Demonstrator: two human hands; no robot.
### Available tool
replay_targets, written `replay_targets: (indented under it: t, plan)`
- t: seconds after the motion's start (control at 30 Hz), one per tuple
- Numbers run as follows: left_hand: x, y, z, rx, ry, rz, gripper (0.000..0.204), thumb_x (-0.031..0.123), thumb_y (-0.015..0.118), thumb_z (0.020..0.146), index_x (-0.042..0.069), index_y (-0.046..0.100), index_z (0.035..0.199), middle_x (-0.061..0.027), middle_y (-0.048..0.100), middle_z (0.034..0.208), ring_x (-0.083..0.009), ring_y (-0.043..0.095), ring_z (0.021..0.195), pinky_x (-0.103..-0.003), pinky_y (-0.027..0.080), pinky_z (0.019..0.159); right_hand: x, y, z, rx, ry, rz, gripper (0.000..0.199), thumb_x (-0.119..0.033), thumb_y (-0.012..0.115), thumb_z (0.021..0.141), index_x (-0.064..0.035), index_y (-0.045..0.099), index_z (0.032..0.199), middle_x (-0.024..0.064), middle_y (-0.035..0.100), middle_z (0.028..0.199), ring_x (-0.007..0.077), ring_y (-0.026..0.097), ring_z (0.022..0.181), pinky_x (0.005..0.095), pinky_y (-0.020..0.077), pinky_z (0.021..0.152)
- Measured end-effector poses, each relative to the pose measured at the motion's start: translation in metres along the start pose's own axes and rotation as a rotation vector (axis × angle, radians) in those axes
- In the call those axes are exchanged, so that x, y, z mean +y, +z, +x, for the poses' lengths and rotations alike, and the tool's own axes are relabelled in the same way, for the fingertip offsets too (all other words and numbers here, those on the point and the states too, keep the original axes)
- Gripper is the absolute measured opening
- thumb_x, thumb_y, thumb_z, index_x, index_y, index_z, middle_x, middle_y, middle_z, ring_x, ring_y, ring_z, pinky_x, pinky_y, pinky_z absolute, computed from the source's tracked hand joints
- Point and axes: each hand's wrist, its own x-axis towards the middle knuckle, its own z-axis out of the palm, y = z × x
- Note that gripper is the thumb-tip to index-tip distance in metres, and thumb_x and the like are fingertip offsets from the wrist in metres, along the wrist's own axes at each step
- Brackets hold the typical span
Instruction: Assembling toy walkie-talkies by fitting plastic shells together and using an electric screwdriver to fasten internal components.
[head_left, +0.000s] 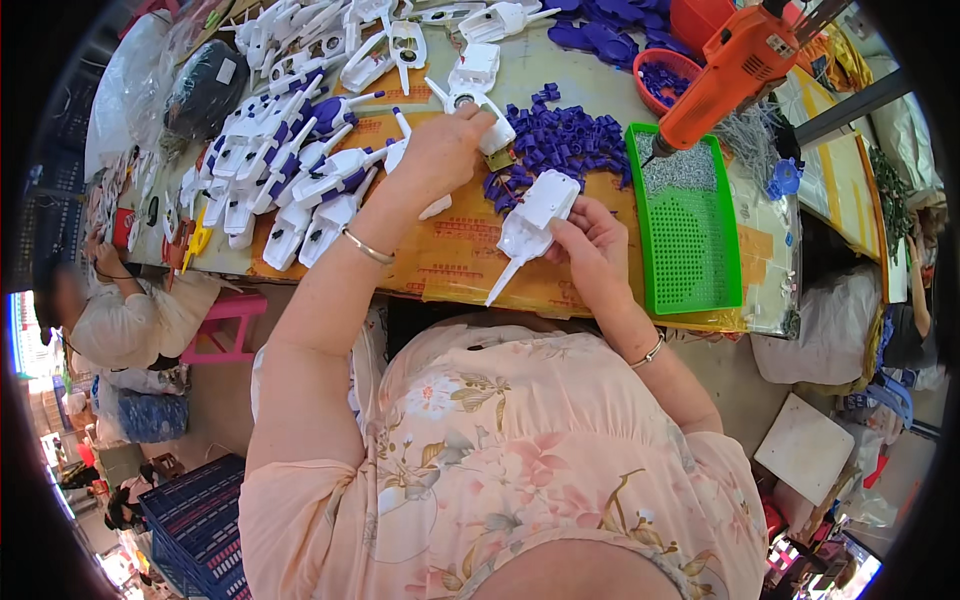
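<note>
My right hand is closed around the edge of a white plastic shell, a hollow casing half with a long thin spike that points toward me. Farther off and to the left, my left hand has its fingers pinched together on another white casing part; its fingers partly cover that part. A heap of small purple plastic clips lies just beyond the shell in my right hand. Left of my left hand, several white casings with purple parts are stacked in a slanting pile.
An orange electric screwdriver hangs over a green tray of small metal screws. A red basket with purple pieces stands behind it. More white shells cover the far table. At the left, another person sits by a pink stool.
</note>
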Motion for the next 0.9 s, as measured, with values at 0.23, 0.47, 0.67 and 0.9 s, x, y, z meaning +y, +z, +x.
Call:
replay_targets:
  t: [0.23,0.47,0.67,0.9]
  plan:
    - [-0.015,-0.001,0.014,-0.094,0.168,0.039,0.034,0.0,0.058,0.074,0.009,0.054,0.106,-0.0113,0.06,0.092,-0.0343,0.06,0.08,-0.042,0.049,0.063,0.0,-0.002,-0.003,-0.026,0.014,0.05,0.024,-0.002,0.054,0.086,0.0021,0.053,0.109,0.0066,0.064,0.092,0.0054,0.057,0.071,0.0172,0.0448,0.057]
    - [-0.043,-0.042,0.061,0.329,0.304,-0.113,0.029,0.0,0.054,0.08,0.003,0.056,0.109,-0.0089,0.059,0.08,-0.015,0.053,0.059,-0.028,0.044,0.054,-0.002,-0.001,-0.003,-0.007,0.012,0.067,0.023,-0.001,0.054,0.085,0.0019,0.053,0.109,0.0064,0.063,0.091,0.0057,0.056,0.071,0.0181,0.0449,0.057]
    - [-0.074,-0.048,0.092,0.084,0.028,-0.377,0.03,0.003,0.051,0.08,0.0,0.057,0.11,-0.0045,0.06,0.075,-0.0102,0.052,0.061,-0.027,0.044,0.055,-0.005,0.0,-0.004,0.006,0.007,0.073,0.023,-0.001,0.054,0.085,0.0021,0.054,0.108,0.0061,0.063,0.091,0.0058,0.056,0.071,0.0186,0.045,0.057]
    - [-0.046,-0.079,0.085,0.023,-0.165,-0.682,0.023,0.009,0.053,0.084,0.001,0.064,0.104,0.0003,0.061,0.076,-0.0028,0.048,0.058,-0.018,0.04,0.051,-0.01,-0.006,-0.01,0.008,-0.036,0.106,0.021,0.0,0.055,0.084,0.0024,0.056,0.105,0.0059,0.063,0.088,0.0063,0.057,0.07,0.0191,0.0455,0.056]
